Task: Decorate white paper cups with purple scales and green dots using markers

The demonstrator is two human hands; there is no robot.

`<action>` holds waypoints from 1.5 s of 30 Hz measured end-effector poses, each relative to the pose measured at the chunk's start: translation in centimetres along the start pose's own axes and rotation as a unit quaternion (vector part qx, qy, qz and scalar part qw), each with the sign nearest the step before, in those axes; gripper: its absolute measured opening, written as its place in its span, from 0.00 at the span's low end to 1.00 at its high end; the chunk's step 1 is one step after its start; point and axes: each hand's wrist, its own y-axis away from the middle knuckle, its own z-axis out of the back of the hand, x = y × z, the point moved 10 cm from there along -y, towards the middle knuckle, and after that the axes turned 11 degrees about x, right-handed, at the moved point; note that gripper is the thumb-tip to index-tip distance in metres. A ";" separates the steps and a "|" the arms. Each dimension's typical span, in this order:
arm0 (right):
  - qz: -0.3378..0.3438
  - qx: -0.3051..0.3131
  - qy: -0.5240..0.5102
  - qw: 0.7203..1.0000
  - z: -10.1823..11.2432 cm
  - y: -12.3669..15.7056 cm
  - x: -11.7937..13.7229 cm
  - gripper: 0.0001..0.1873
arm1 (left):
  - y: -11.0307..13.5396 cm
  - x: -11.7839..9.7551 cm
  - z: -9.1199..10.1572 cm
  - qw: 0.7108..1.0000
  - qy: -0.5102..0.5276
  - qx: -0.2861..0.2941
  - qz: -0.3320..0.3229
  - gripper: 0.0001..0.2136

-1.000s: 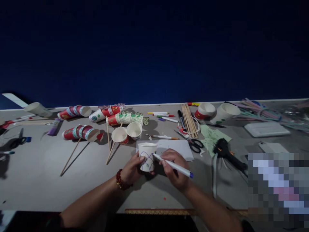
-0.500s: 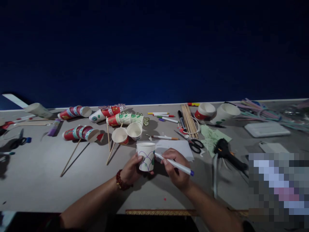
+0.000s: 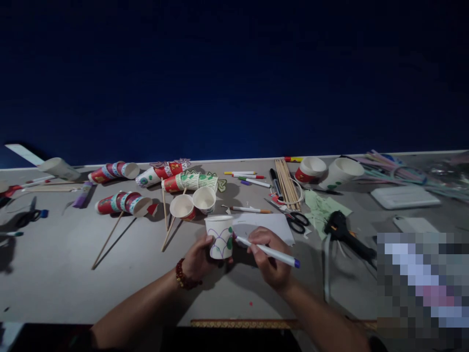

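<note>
A white paper cup [image 3: 220, 237] with purple scallop lines and green spots is upright in my left hand [image 3: 200, 257], whose thumb presses its near side; some fingers are hidden behind it. My right hand [image 3: 271, 256] is closed on a white marker pen [image 3: 273, 253] with a purple end. The pen's tip points left, close by the cup's right side; whether it touches cannot be made out. Behind both hands lies a sheet of white paper [image 3: 264, 226]. Two more paper cups, a red-and-white one [image 3: 182, 207] and a white one [image 3: 204, 200], stand just beyond.
Decorated cup chains [image 3: 192, 182] on sticks lie at the back left. Scissors [image 3: 298, 222], wooden sticks [image 3: 286, 183], loose markers [image 3: 254, 182] and green paper scraps [image 3: 322, 208] are behind my right hand. A black glue gun [image 3: 348, 234] rests further right.
The cup has turned slightly in my left hand and shifted a little left, showing more of its green spots. The marker has moved slightly right and down.
</note>
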 end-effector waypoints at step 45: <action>0.028 0.094 0.038 0.994 -2.0 -0.6 1.7 0.08 | 0.0 0.6 -0.2 0.997 -0.073 -0.020 0.022 0.26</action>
